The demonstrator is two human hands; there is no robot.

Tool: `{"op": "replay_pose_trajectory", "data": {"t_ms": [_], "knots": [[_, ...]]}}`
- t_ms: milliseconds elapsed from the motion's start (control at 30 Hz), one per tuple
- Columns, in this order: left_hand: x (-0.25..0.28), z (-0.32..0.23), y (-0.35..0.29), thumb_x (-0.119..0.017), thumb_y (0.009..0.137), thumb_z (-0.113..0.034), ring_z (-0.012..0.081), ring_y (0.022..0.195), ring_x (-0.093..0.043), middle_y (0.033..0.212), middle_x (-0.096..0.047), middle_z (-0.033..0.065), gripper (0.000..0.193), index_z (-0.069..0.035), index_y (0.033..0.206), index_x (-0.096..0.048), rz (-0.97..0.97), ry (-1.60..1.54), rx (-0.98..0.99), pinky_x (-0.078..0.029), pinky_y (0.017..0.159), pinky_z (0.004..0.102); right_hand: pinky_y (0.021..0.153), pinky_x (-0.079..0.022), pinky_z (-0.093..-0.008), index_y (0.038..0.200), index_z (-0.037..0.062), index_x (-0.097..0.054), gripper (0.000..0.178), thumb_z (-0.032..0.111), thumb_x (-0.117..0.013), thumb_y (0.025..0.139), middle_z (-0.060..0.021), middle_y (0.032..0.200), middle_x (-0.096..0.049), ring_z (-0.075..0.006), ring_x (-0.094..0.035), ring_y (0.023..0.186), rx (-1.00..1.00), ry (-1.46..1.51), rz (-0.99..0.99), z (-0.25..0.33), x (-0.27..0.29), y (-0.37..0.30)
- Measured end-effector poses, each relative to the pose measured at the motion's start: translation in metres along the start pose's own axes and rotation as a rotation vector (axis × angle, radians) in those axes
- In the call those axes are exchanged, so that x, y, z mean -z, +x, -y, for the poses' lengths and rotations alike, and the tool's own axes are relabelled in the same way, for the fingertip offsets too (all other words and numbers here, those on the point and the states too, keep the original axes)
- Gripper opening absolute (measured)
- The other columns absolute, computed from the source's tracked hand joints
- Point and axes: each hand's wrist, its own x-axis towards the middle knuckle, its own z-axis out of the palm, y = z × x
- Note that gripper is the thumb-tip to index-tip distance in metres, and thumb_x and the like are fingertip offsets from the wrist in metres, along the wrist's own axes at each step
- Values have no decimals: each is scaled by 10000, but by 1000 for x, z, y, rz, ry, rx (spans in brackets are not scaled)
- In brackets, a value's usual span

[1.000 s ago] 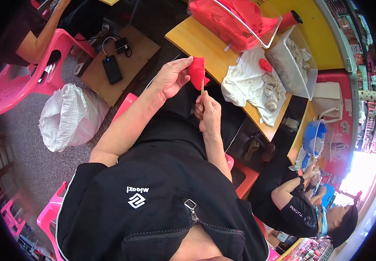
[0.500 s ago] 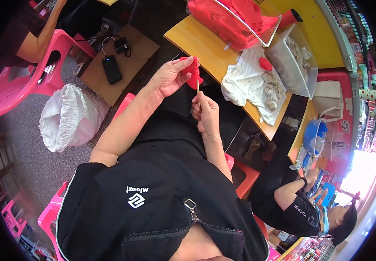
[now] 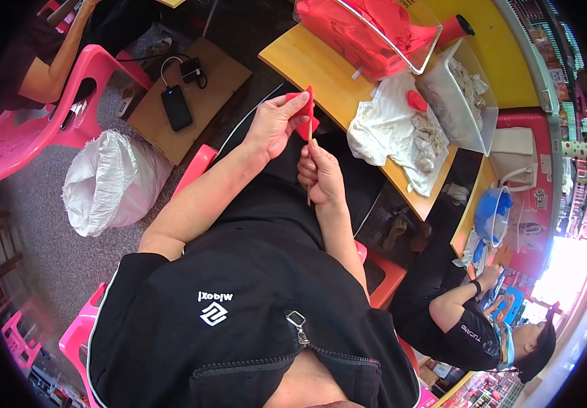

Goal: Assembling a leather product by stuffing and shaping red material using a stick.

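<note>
My left hand [image 3: 276,126] pinches a small red piece [image 3: 310,102], which looks like soft cloth, between thumb and fingers. Just below it, my right hand [image 3: 322,175] is closed around a thin wooden stick [image 3: 309,129]. The stick's upper end meets the red piece; whether it goes inside cannot be made out. Its lower end sticks out beneath my right fist. Both hands are above my lap, to the left of the wooden table [image 3: 293,51]. On that table a white cloth [image 3: 388,112] is spread, with another small red piece [image 3: 416,100] on it.
A clear bin of red pieces [image 3: 361,34] and a clear bin of whitish rags [image 3: 470,88] stand on the table. Left are a white sack [image 3: 106,187], cardboard with a black phone-like device [image 3: 176,109] and a pink chair [image 3: 38,139]. Another person [image 3: 467,319] sits at the right.
My right hand has shifted slightly on the stick, whose lower end now shows below the fist. The red piece has turned and shows a pointed upper tip. My left hand has moved slightly right.
</note>
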Motion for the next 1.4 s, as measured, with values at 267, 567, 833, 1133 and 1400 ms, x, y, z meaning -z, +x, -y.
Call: {"op": "replay_pose_trajectory", "data": {"t_ms": [267,567,833,1133,1400], "knots": [[3,-13,2,-675,843,-170,106,646,-607,766,-638,15,185,-35,969,-666,-15,-55,-32,-534,615,248,415,-234,-183,763,27,-646,256,228,-595,912,62,560,-461,-6,-345,461,465,-781,-344,-9,-8,3],[4,-10,3,-698,822,-144,97,620,-592,747,-632,17,127,-44,894,-664,40,-17,44,-547,614,285,391,-187,-188,757,48,-593,274,265,-573,922,55,547,-415,-20,-285,424,105,-230,-101,-4,-4,3],[0,-14,2,-658,850,-110,139,800,-642,898,-662,56,142,-26,963,-646,55,-106,-19,-548,713,277,394,-199,-187,757,39,-624,267,261,-604,905,62,554,-442,-11,-306,429,320,-432,-219,4,-15,5],[4,-26,1,-652,853,-108,160,826,-651,926,-664,87,178,0,993,-643,148,130,45,-547,749,277,428,-235,-180,791,15,-651,232,203,-590,912,66,562,-457,-5,-345,470,398,-1009,-276,33,6,-11],[3,-24,-3,-677,833,-116,160,793,-658,882,-669,84,174,10,951,-659,172,293,110,-545,727,264,486,-307,-194,796,-4,-669,223,189,-612,894,47,586,-515,-14,-422,545,625,-1329,-332,31,-4,-14]]}}
